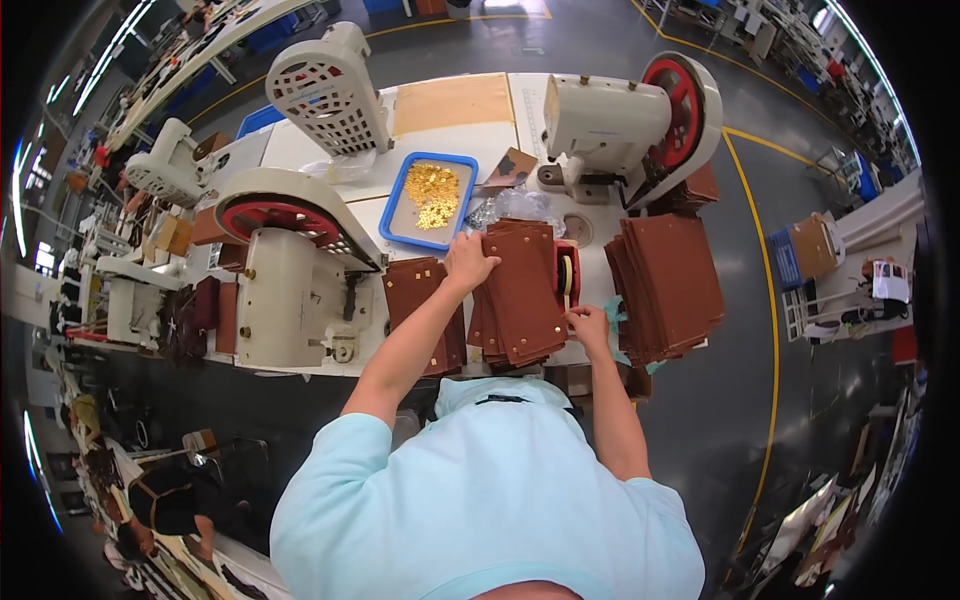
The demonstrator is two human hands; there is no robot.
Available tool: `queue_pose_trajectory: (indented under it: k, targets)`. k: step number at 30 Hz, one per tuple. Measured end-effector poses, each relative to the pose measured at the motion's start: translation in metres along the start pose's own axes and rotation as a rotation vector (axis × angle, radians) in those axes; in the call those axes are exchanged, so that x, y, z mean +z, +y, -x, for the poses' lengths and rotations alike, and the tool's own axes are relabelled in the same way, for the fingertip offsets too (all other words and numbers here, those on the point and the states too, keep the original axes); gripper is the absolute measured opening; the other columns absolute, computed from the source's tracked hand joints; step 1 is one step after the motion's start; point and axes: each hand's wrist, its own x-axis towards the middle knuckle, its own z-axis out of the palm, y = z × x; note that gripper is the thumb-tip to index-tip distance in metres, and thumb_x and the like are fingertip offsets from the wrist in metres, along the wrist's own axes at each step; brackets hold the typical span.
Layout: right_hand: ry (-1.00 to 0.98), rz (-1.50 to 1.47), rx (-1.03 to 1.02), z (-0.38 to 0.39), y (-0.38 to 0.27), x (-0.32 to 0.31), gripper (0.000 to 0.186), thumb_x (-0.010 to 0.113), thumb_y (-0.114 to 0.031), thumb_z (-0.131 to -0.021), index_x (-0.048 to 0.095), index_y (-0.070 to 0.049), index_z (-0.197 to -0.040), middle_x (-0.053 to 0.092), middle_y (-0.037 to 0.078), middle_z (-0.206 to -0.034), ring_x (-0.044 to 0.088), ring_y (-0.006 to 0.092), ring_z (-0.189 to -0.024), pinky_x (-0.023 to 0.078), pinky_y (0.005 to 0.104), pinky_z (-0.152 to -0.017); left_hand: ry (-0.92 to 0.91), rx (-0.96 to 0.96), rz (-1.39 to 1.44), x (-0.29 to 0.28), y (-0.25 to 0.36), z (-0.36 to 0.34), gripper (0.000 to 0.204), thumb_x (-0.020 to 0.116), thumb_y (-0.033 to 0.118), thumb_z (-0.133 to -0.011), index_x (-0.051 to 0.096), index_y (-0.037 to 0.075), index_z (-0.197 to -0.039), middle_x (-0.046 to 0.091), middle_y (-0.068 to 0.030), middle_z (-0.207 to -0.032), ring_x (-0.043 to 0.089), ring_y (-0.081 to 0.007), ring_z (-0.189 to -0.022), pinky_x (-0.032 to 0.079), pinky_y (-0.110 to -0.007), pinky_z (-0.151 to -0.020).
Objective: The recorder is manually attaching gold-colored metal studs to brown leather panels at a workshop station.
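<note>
My left hand (pixel 470 262) rests at the far left corner of a middle stack of brown leather-like panels (pixel 521 290), its fingers spread. Small gold-coloured studs dot the top panel near its corners. By the stack's right edge, my right hand (pixel 589 326) pinches the end of a narrow pale strip of tape. That strip leads up to the tape roll (pixel 567 272) in a red dispenser (pixel 573 247). Left of the middle stack lies another pile of brown panels (pixel 408 285) with small gold pieces on top. A taller brown stack (pixel 668 285) stands to the right.
A blue-rimmed tray (pixel 384 226) with many small gold pieces sits beyond my left hand. Cream machines with red wheels flank the table: one at left (pixel 285 295), one at far right (pixel 610 125). Clear plastic bags (pixel 515 205) lie behind the middle stack.
</note>
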Motion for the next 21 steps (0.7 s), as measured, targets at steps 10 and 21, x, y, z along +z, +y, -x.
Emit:
queue_pose_trajectory:
  k: [10,21]
  targets:
    - [0.086,-0.614,0.037,0.017,0.017,0.016,0.015,0.070,-0.010,-0.087,0.068,0.005,-0.087,0.063,0.010,-0.117,0.067,0.0175,-0.088,0.059,0.0303,-0.069,0.094,0.005,0.322,-0.005,0.004,-0.005,0.023,0.077,0.020,-0.078,0.064,0.006,-0.091,0.066,-0.0107,-0.092,0.065,-0.0267,-0.088,0.050,-0.039,-0.076]
    - [0.134,-0.556,-0.045,0.008,0.053,0.026,0.014,0.068,-0.005,-0.086,0.070,0.008,-0.081,0.058,0.011,-0.130,0.066,0.0168,-0.092,0.057,0.0284,-0.075,-0.039,0.040,0.860,-0.076,0.024,0.045,0.022,0.070,0.007,-0.087,0.065,0.000,-0.107,0.068,-0.0016,-0.080,0.059,-0.0054,-0.067,0.048,-0.020,-0.058]
